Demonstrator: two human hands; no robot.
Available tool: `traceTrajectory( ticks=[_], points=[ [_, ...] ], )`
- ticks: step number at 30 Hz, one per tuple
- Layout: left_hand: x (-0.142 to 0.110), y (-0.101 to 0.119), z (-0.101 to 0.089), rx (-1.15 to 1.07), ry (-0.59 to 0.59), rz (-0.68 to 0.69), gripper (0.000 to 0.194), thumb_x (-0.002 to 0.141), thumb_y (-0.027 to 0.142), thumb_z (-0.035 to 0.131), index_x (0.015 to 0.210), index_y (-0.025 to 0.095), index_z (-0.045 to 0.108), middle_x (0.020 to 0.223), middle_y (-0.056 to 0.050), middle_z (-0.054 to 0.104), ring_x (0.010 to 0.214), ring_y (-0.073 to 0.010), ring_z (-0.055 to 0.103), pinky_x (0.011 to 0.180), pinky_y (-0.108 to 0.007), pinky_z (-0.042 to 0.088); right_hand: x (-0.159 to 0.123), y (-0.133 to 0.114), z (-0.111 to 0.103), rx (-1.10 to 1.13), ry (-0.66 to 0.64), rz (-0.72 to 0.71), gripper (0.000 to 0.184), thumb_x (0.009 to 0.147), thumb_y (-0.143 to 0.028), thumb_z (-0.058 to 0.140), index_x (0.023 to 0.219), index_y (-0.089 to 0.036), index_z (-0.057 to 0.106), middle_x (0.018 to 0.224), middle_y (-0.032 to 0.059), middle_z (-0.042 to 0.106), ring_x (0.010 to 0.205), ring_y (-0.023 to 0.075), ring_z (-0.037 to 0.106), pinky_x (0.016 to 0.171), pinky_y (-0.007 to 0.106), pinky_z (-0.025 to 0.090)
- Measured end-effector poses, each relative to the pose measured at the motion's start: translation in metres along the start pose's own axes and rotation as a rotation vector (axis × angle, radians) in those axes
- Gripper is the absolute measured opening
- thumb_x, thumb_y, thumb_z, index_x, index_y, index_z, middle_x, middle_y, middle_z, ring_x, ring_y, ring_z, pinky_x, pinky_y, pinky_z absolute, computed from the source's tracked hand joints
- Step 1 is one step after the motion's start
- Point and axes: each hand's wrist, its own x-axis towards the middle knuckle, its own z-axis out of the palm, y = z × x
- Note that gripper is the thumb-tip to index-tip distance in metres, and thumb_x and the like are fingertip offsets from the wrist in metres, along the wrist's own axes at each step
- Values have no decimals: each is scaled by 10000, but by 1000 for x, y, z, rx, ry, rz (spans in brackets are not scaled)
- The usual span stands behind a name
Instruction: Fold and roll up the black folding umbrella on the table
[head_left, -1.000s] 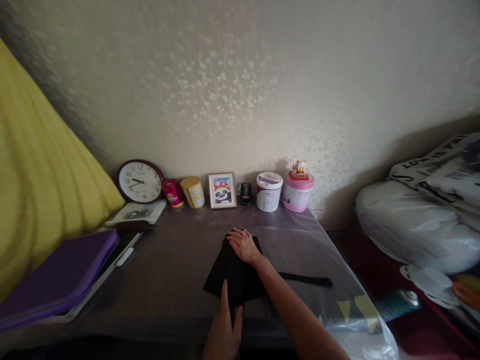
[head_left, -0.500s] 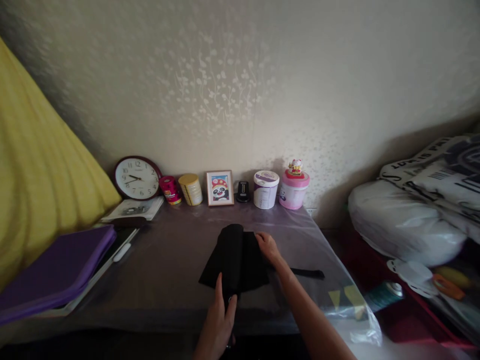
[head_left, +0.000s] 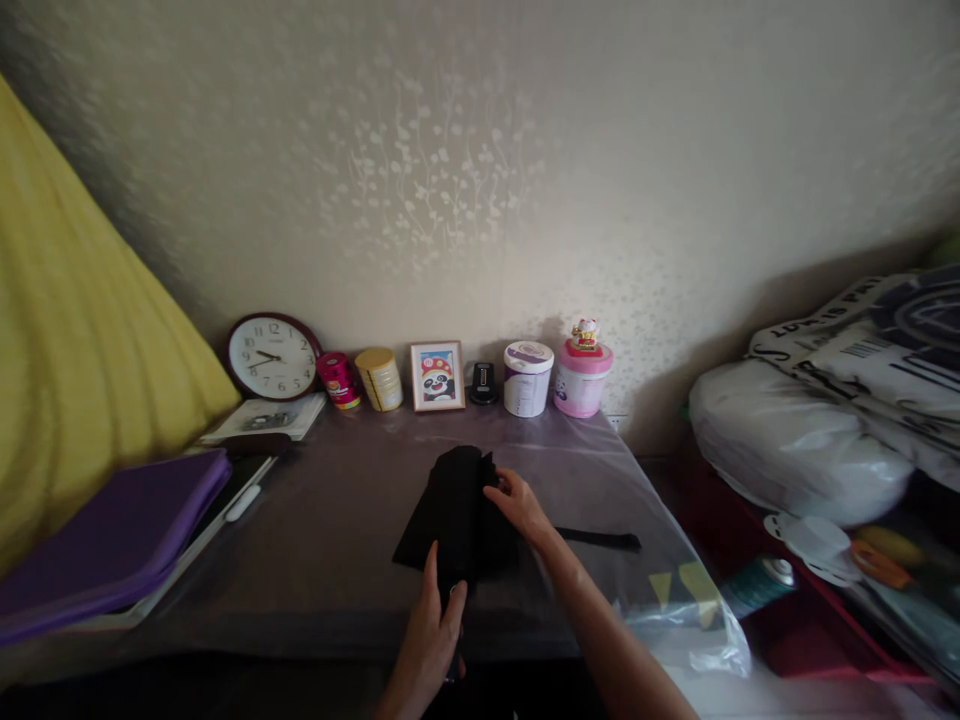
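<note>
A black folding umbrella [head_left: 448, 505] lies over the near middle of the table, its cloth panels loosely bunched around the shaft. Its lower end points towards me, and my left hand [head_left: 433, 635] is closed around the handle there, with thumb and forefinger pointing up along the cloth. On the right side of the umbrella, my right hand [head_left: 517, 502] pinches a fold of the cloth near its far end. Beyond my right forearm, a narrow black strap [head_left: 600, 539] lies on the table; whether it joins the umbrella is hidden behind the arm.
Along the wall stand a clock [head_left: 273, 357], a pink tin [head_left: 338, 380], a yellow-lidded can [head_left: 380, 380], a framed panda picture [head_left: 438, 377] and two tubs [head_left: 529, 380]. Purple folders [head_left: 112, 540] lie at left. Beyond the table's right edge are bags [head_left: 795, 440] and a spray can [head_left: 761, 585].
My right hand has moved slightly left, drawing the right-hand cloth panel inward, so the umbrella looks narrower. The left hand keeps its hold on the handle.
</note>
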Motion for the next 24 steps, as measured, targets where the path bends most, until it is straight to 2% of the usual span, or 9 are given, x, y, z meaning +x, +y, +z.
traceTrajectory(
  ticks=[3, 10, 13, 16, 19, 24],
  points=[
    [-1, 1, 0, 2, 17, -5, 657, 878, 451, 299, 1374, 255, -85, 524, 98, 405, 295, -71, 406, 304, -185, 361, -8, -9, 6, -14, 22, -16, 411, 689, -230, 583, 1086, -126, 563, 872, 60, 637, 813, 168, 583, 752, 280, 445],
    [-5, 12, -3, 54, -24, -28, 670, 882, 452, 275, 1368, 227, -127, 727, -8, 577, 306, -59, 431, 344, -193, 372, -19, -30, 39, -28, 32, -59, 352, 695, -173, 562, 1046, -163, 595, 792, 30, 653, 727, 147, 596, 697, 253, 457],
    [-7, 16, -3, 119, -10, -4, 662, 880, 455, 270, 1378, 206, -87, 836, -64, 614, 345, -71, 474, 387, -203, 393, -28, -37, 47, -81, 52, -109, 318, 728, -164, 532, 1038, -164, 603, 861, 53, 661, 775, 156, 607, 726, 253, 452],
    [-9, 18, -3, 152, 31, 11, 644, 880, 446, 269, 1384, 203, -49, 870, -75, 612, 385, -80, 505, 410, -206, 399, -34, -42, 45, -149, 53, -186, 238, 802, -207, 468, 971, -165, 630, 932, 78, 657, 857, 170, 606, 757, 256, 439],
    [-8, 15, -2, 113, 3, -5, 658, 878, 461, 270, 1377, 237, -96, 851, -58, 599, 353, -72, 477, 373, -209, 387, -31, -42, 38, -170, 2, -191, 289, 867, -241, 377, 853, -185, 660, 828, 57, 678, 791, 160, 625, 703, 244, 442],
    [-2, 4, 2, 94, 18, -3, 644, 882, 451, 277, 1370, 275, -104, 922, -82, 585, 329, -44, 441, 350, -200, 372, -18, -37, 33, -74, -40, -155, 204, 803, -189, 473, 801, -220, 675, 835, 10, 693, 808, 145, 629, 712, 229, 444]
  ],
)
